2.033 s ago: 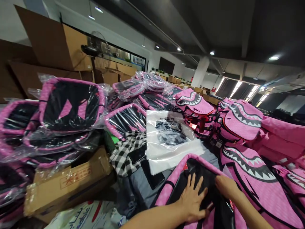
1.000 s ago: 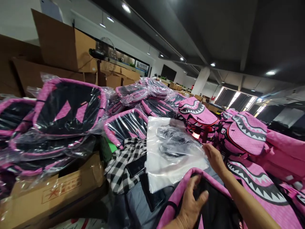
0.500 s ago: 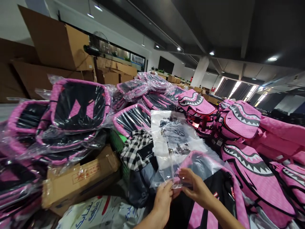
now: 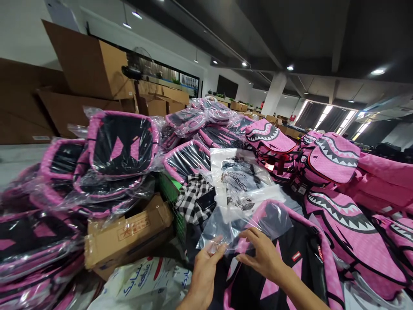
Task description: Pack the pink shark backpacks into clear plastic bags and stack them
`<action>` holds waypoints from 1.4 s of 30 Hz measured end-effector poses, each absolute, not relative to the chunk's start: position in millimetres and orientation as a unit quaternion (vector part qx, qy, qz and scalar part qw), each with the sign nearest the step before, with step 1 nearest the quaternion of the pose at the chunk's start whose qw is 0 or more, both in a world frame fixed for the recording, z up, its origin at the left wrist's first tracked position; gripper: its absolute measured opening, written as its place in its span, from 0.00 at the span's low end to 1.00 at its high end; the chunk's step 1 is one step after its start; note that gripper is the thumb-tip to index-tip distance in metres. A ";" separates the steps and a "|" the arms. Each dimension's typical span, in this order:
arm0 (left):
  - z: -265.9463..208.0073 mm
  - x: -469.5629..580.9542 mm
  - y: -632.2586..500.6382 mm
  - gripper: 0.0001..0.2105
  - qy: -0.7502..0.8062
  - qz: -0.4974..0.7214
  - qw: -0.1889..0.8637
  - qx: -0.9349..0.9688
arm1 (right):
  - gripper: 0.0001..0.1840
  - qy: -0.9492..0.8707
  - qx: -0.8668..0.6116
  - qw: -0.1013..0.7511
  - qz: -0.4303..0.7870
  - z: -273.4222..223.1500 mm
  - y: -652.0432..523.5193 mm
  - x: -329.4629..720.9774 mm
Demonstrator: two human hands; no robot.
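Note:
My left hand [image 4: 206,267] pinches the edge of a clear plastic bag [image 4: 271,221] between thumb and fingers. My right hand [image 4: 263,254] is just to its right, fingers curved, with a gap between thumb and fingertips; the fingertips are against or very near the plastic. Beneath the bag and my right hand lies a pink and black backpack [image 4: 318,262], its black panel facing up. Beyond my hands, a stack of printed plastic bags [image 4: 238,172] rests partly under the loose one.
Plastic-wrapped pink backpacks [image 4: 122,144] are piled at the left and back. Unwrapped shark-mouth backpacks [image 4: 342,224] lie at the right. A taped carton [image 4: 129,232], a white sack [image 4: 142,286], a checkered cloth [image 4: 195,198] and a dark phone-like object [image 4: 205,200] are nearby.
My hands have moved apart, the left one leftward with the plastic bag's edge. The bag is spread wider between them. The view has shifted slightly left.

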State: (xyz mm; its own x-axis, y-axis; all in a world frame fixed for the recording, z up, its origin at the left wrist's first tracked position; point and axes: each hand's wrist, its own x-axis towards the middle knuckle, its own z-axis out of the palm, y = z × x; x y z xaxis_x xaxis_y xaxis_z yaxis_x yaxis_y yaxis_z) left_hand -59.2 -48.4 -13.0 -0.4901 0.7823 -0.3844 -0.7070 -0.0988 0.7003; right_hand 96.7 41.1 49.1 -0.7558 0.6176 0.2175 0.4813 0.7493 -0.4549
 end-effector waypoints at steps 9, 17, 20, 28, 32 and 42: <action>20.7 -81.0 -31.2 0.30 0.454 0.784 0.410 0.108 | 0.27 -0.747 -0.351 0.202 0.527 53.3 60.5 70.8; -22.7 -91.7 -33.0 0.32 0.578 0.719 0.332 0.198 | 0.28 -0.737 -0.350 0.193 0.545 51.0 70.7 61.7; -45.1 -103.4 -37.8 0.31 0.613 0.663 0.338 0.264 | 0.24 -0.757 -0.376 0.250 0.473 53.2 85.5 58.6; -29.8 -113.4 -39.9 0.20 0.660 0.612 0.041 0.434 | 0.09 -0.908 -0.355 0.214 0.057 58.9 58.3 34.2; -29.8 -119.0 -32.0 0.13 0.639 0.620 0.104 0.444 | 0.14 -0.950 -0.252 0.148 -0.110 58.7 61.6 55.8; -115.0 -114.8 -65.4 0.15 0.582 0.524 0.109 0.612 | 0.09 -0.752 -0.546 0.370 0.007 71.5 147.0 166.1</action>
State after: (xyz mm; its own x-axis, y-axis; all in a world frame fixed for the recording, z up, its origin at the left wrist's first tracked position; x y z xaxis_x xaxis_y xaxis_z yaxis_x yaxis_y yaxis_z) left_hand -114.8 -65.4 -115.0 -0.2274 0.8271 0.5139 0.5980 -0.2979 0.7441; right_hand 166.1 147.0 71.5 -0.1300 0.8252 0.5497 0.8154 0.4044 -0.4142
